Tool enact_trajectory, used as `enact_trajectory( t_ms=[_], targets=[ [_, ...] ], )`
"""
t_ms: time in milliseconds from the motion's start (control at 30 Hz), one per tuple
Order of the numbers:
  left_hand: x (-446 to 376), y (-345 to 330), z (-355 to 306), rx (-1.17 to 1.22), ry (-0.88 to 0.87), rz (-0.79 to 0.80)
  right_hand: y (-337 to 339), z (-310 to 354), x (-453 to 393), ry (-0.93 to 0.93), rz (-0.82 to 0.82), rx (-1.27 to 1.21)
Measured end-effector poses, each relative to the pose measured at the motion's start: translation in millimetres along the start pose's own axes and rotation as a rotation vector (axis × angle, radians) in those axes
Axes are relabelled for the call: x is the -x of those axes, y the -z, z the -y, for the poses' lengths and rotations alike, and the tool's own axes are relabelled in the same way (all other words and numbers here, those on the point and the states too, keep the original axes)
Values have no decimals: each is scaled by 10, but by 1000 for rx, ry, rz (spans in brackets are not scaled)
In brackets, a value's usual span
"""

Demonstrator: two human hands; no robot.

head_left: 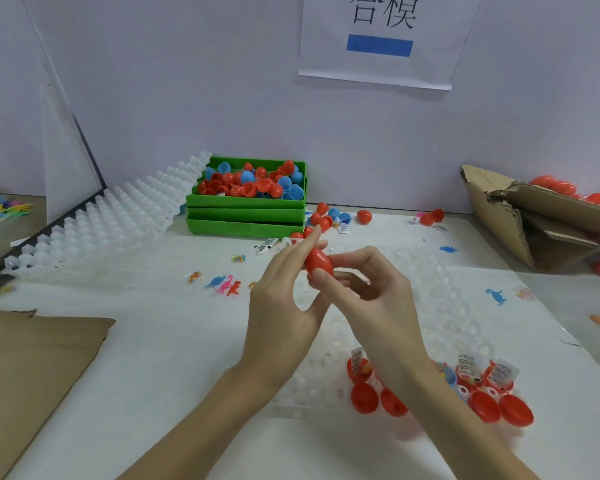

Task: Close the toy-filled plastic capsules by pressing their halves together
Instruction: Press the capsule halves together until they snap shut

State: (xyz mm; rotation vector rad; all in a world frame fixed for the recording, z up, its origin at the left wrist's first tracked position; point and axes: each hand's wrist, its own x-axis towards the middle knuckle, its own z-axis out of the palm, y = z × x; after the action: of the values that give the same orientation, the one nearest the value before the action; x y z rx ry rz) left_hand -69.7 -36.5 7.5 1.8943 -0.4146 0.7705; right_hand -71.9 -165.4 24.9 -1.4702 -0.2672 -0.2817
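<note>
A red egg-shaped plastic capsule is held above the middle of the white table, over a clear plastic cell tray. It is pinched between both hands. The left hand is closed loosely on it, thumb beneath and forefinger laid along its upper side, the other fingers extended toward 12 o'clock. The right hand is curled about its right end, fingertips bearing on the shell. No seam gap can be made out; whether the halves are fully seated cannot be told.

The capsule is judged light, stiff and thin-walled, with a smooth, somewhat slippery surface. A hold at the two rounded ends, with pressure directed along the long axis, is judged best; a squeeze across the join could flex the rim and hinder closure.

At 5 o'clock from the hands, open red capsule halves with packeted toys stand in the near cells of the tray, not yet closed. At 11 o'clock, stacked green plastic bins hold loose red and blue halves. An opaque white cell tray leans at 10 o'clock. A torn brown cardboard box with red capsules lies at 2 o'clock. Small plastic dinosaurs are scattered at 9 o'clock.
</note>
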Motion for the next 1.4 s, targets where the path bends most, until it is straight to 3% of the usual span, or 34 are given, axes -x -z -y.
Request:
enact_trajectory(
  t_ms=[167, 333, 433, 633, 767, 967, 1167, 1400],
  targets=[
    [-44, 68, 51, -44, -21, 65, -39, -30, 32, -95, 28, -89],
    [-137, 179, 59, 86, -1, 56, 19, 35, -30, -134, 162, -210],
    [-168, 233, 68, 104, -29, 87, 15, 57, -20, -123, 234, -185],
    [-181, 248, 70, 93, -40, 89, 15, 46, 7, -32, 201, -78],
    [-226, 305, 114, 134, -22, 236, 40, 30, -6, -78, 210, -96],
    [-271, 399, 122, 314, 74, 404, 117, 68, -83, -245, 306, -342],
    [-265, 366, 107, 339, 62, 297, 92, 90, -72, -320, 368, -514],
    [-248, 348, 76, 253, 20, 252, 79, 44, -74, -255, 353, -485]
  ],
)
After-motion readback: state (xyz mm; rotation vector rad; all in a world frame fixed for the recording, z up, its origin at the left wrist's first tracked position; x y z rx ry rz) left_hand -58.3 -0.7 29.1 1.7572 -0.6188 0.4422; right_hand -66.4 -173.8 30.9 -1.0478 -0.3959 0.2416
